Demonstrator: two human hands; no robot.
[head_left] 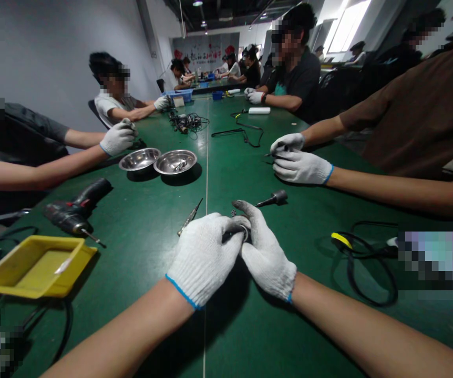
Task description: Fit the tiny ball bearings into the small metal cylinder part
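Note:
My left hand (206,254) and my right hand (266,252), both in white knit gloves with blue cuffs, meet over the green table (132,273). Between their fingertips is a small ring-like metal part (245,232), mostly hidden by the gloves. Both hands are closed around it, and the right glove's fingertips look grey with dirt. Tiny dark pieces (233,213) show just beyond the fingers. A thin screwdriver-like tool (190,216) lies beyond my left hand. Past my right hand rests a tool with a thick dark handle (276,198).
At left are a power drill (77,208) and a yellow tray (39,265). Two metal bowls (175,162) stand farther forward, near a person's gloved hand. Another person's gloved hands (303,165) work at right, above a black cable (368,273). More cables lie farther back.

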